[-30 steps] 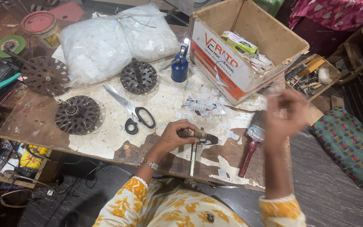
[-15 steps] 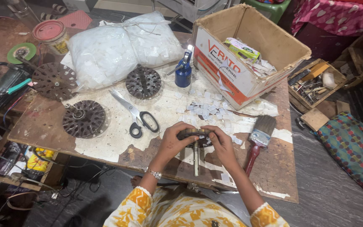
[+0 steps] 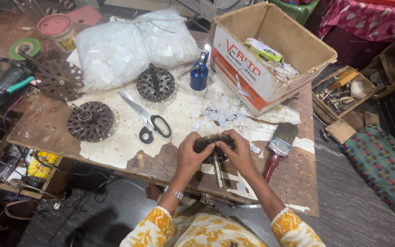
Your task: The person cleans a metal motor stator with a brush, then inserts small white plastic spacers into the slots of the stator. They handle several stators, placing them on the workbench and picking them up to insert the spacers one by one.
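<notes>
- Grip: the left hand (image 3: 189, 158) and the right hand (image 3: 239, 154) both close around a dark round slotted core (image 3: 212, 142) from opposite sides, fingers curled over its rim. The core sits near the front edge of the table (image 3: 46, 128), and a metal shaft (image 3: 217, 170) runs from it towards the person.
- Risk, at the grip: the core looks heavy and ridged. If either hand loosens, it could roll or tip off the near edge, which lies just beyond the shaft end.
- Risk, nearby: small white paper pieces (image 3: 220, 114) lie scattered just behind the hands. A sweep of a wrist could push them off or under the core.
- Risk, right side: a paintbrush (image 3: 280, 148) lies just beside the right hand, its red handle reaching towards the edge. A nudge of the forearm could send it to the floor.
- Further out: scissors (image 3: 145, 120) lie to the left, a blue bottle (image 3: 199, 73) stands behind, and a cardboard box (image 3: 270, 59) is tilted open at the table's far right.
- Two like cores (image 3: 90, 120) (image 3: 156, 84) rest on the table, well apart from the hands.
- Hidden: the fingers cover most of the held core, so its slots and any winding cannot be made out.
- Hidden: the fingertips' exact work is not visible.
- Cut off: the person's body leaves the lower edge of the view.
</notes>
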Demonstrator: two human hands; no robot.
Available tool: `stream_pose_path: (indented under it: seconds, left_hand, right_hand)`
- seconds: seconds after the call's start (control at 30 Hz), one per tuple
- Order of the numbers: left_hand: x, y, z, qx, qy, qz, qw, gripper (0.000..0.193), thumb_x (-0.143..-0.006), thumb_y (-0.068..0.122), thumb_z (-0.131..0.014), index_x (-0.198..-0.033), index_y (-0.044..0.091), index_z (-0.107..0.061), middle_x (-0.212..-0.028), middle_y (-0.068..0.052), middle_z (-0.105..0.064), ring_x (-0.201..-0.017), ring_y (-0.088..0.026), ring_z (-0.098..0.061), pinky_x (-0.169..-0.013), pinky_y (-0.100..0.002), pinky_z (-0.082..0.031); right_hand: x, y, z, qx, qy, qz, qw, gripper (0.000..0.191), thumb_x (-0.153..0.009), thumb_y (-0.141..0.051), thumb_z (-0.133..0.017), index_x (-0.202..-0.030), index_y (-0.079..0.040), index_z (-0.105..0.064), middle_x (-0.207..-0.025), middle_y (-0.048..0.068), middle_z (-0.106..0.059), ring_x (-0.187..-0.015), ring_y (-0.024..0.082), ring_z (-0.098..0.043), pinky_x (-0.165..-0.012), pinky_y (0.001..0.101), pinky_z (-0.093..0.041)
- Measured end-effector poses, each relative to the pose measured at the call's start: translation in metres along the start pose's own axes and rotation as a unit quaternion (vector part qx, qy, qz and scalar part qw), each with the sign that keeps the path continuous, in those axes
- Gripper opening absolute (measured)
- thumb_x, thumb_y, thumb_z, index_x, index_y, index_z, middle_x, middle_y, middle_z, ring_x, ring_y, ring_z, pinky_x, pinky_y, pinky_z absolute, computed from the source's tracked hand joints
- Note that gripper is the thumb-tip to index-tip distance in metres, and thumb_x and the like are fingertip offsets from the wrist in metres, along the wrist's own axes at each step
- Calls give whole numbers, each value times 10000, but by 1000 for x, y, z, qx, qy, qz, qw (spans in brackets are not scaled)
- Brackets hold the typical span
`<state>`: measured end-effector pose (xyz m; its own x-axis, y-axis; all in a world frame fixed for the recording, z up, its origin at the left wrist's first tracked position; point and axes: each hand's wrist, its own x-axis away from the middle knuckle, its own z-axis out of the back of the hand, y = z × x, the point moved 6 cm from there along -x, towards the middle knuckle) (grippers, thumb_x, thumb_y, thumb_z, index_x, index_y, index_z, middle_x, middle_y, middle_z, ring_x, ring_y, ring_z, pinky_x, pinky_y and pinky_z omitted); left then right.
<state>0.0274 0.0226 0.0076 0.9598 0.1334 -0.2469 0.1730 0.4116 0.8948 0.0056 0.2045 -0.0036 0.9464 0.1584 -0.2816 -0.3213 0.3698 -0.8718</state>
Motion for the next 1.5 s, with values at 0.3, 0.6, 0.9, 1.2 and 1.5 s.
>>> stream_pose_path:
  seconds: [0.3, 0.6, 0.9, 1.2, 1.5]
  left_hand:
    - [-6, 3, -11, 35, 11, -65, 997, 364, -823, 210, -825, -859, -8, -535, -794, -117, -565, -682, -234, -575, -631, -365, -486]
    - [3, 12, -7, 6, 71, -63, 995, 357, -807, 202, -827, -846, -6, -539, -837, -115, -543, -713, -251, -605, -632, -369, -496]
    - [-4, 35, 9, 49, -19, -89, 995, 291, -821, 172, -766, -1051, 36, -652, -994, -93, -684, -858, -265, -695, -759, -364, -539]
    - [-17, 23, 10, 44, -81, -40, 995, 270, -789, 181, -770, -944, 15, -624, -905, -116, -700, -817, -271, -707, -763, -362, -548]
    - [-17, 22, 3, 26, -46, -59, 997, 276, -773, 136, -738, -982, 27, -594, -916, -116, -660, -825, -271, -679, -756, -364, -538]
  right_hand:
    - [-1, 11, -1, 21, 54, -11, 998, 253, -925, -178, -747, -1063, 0, -632, -830, 63, -703, -697, 91, -619, -623, 274, -505]
    - [-1, -12, 3, -11, 0, 51, 999, 272, -923, -116, -731, -1131, 4, -602, -897, 84, -676, -808, 111, -618, -708, 286, -518]
    - [-2, -15, -1, 2, 9, -6, 1000, 251, -836, -124, -745, -970, -15, -563, -762, 52, -597, -669, 103, -523, -597, 289, -458]
    - [-13, -12, -12, 12, 12, -19, 1000, 297, -751, -131, -786, -891, -18, -551, -720, 59, -582, -673, 120, -509, -619, 305, -464]
    - [-3, -18, -4, -34, -32, 25, 999, 245, -816, -77, -721, -1037, -16, -632, -843, 36, -660, -769, 100, -605, -703, 268, -505]
